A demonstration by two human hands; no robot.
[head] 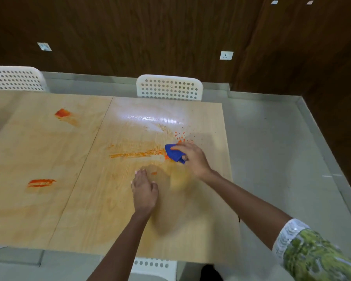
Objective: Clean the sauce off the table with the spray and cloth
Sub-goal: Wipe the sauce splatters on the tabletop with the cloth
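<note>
Nearest, a white chair (154, 267) was seen under the near edge of the table (101, 226). The left hand (143, 189) was laid flat on the wood, its fingers straight and close together. A little farther, the blue cloth (173, 153) was gripped by the curled fingers of the right hand (193, 157) and pressed on the right end of a long sauce streak (136, 154). Two more sauce marks (41, 182) were found on the left panel. Beyond the table another white chair (169, 88) was placed.
</note>
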